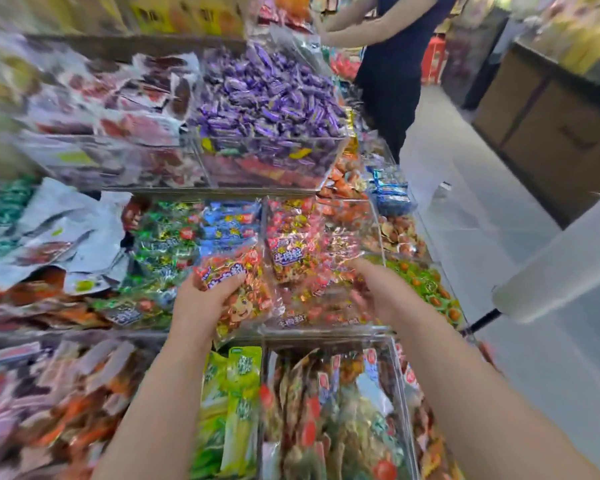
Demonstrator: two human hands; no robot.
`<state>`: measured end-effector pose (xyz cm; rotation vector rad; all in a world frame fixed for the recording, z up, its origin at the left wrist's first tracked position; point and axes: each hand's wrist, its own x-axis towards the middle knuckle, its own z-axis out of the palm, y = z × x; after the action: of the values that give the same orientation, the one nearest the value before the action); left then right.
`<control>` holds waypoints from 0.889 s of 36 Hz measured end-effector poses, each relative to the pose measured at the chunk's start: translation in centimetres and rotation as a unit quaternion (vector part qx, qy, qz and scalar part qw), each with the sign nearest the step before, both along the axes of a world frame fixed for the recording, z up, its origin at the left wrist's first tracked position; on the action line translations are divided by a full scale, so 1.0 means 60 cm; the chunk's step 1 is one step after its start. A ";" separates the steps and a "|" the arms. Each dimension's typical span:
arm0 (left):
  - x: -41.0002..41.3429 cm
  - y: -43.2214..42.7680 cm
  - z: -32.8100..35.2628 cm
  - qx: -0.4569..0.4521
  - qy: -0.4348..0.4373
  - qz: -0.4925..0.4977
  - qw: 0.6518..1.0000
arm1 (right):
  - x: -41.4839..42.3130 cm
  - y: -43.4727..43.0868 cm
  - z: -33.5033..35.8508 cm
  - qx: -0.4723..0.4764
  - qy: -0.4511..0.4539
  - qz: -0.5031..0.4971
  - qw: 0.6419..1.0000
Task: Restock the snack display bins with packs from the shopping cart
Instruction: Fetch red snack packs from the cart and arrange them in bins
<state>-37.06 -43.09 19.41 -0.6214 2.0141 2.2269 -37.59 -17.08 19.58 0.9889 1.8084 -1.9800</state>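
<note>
Progress: the clear bin [326,330] at frame centre already holds a deep heap of red packs, so stocking of this compartment looks well advanced. 1 red snack pack [248,296] is not yet laid in.
- The left hand [198,303] grips that pack by its near edge, thumb on top. It hangs over the bin's 9 o'clock wall.
- The right hand [374,289] reaches among the packs at the bin's 3 o'clock side. Its fingertips are blurred, so I cannot tell whether it grasps anything.
- The shopping cart is out of view, so remaining stock cannot be judged.

Materials:
- Packs: glossy crinkled film, pillow-shaped, printed with a cartoon face; likely slippery and limp.
- Bin walls: rigid transparent plastic with straight edges.
- 12 o'clock: purple twist-wrapped candies [267,95], small and loose.
- 6 o'clock: tall flat green pouches [236,393] stand upright.
- 3 o'clock: a white roll [561,258], matte.
- 1 o'clock: another person [395,71] reaches toward the shelves.
</note>
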 end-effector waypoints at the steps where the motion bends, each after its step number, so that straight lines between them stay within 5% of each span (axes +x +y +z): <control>1: -0.006 -0.001 0.001 -0.003 0.001 -0.001 1.000 | -0.016 -0.006 -0.002 -0.002 -0.003 -0.001 1.000; 13: -0.076 -0.008 0.026 0.010 -0.013 -0.007 1.000 | -0.124 -0.076 -0.052 -0.077 -0.043 0.039 0.995; 17: -0.083 -0.020 0.016 0.021 -0.028 0.006 0.999 | -0.112 -0.067 -0.095 0.172 -0.011 0.198 0.965; 23: -0.090 -0.019 0.000 0.013 -0.041 0.016 0.999 | -0.097 -0.087 -0.153 0.440 0.032 0.219 0.870; 32: -0.096 -0.013 0.002 0.028 -0.035 0.006 0.999 | -0.108 -0.112 -0.173 0.448 0.068 0.122 0.883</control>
<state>-42.80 -43.86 19.51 -0.6961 1.9138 2.2276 -44.06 -23.80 9.18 0.7564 2.8411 -1.0312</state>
